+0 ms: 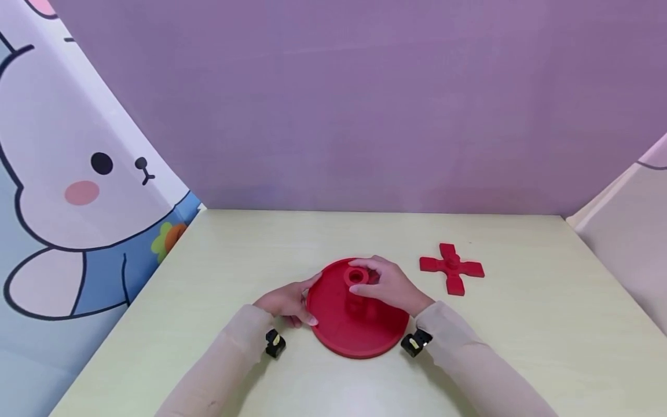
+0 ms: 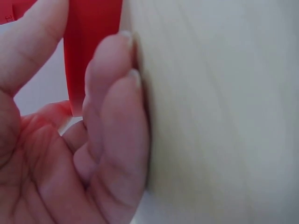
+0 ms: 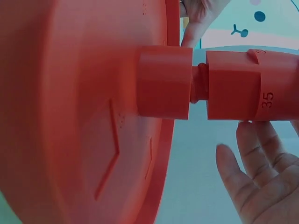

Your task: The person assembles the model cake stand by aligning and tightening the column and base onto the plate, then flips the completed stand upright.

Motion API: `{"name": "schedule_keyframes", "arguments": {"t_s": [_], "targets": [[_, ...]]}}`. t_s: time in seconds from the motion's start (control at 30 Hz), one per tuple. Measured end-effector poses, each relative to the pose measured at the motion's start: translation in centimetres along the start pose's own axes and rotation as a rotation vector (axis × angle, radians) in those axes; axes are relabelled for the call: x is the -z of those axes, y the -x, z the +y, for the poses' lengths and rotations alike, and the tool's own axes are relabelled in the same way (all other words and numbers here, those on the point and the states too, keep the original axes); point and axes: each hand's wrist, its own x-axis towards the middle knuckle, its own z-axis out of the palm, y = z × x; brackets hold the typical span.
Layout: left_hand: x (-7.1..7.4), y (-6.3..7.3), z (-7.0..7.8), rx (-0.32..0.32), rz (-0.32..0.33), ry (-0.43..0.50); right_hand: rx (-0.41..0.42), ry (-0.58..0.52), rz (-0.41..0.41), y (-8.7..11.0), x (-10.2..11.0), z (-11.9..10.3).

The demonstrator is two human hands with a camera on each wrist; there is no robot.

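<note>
A red round disc [image 1: 336, 333] with a raised rim lies on the table in front of me. My left hand [image 1: 285, 304] grips its left edge, thumb and index finger spread along the rim. From the disc's middle stands a hollow-topped red post [image 1: 356, 275], which my right hand [image 1: 394, 288] holds near the top between thumb and fingers. In the right wrist view, a short bare stretch of screw thread [image 3: 200, 84] shows between the post and the disc's central collar [image 3: 163, 83]. The number 35 is marked on the post.
To the right of the disc, a flat red cross-shaped piece [image 1: 452, 268] lies on the pale table [image 1: 250, 243]. A purple panel [image 1: 365, 116] rises behind the table. A rabbit-printed panel [image 1: 57, 127] stands on the left and a pale one [image 1: 630, 231] on the right.
</note>
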Motion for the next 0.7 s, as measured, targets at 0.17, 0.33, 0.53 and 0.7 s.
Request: {"name": "schedule_keyframes", "arguments": {"t_s": [0.17,0.33,0.53,0.7], "targets": [[-0.06,-0.09,0.00,-0.001,0.004,0.003,0.027,0.002,-0.023,0.18,0.20,-0.08],[-0.06,-0.14,-0.10,-0.002,0.006,0.008,0.042,0.009,-0.011,0.31,0.35,0.17],[-0.11,-0.20,-0.20,0.004,0.002,0.016,-0.033,-0.031,0.034,0.21,0.17,0.40],[-0.14,-0.24,-0.20,-0.005,-0.001,0.019,-0.003,-0.015,0.015,0.17,0.06,0.27]]}}
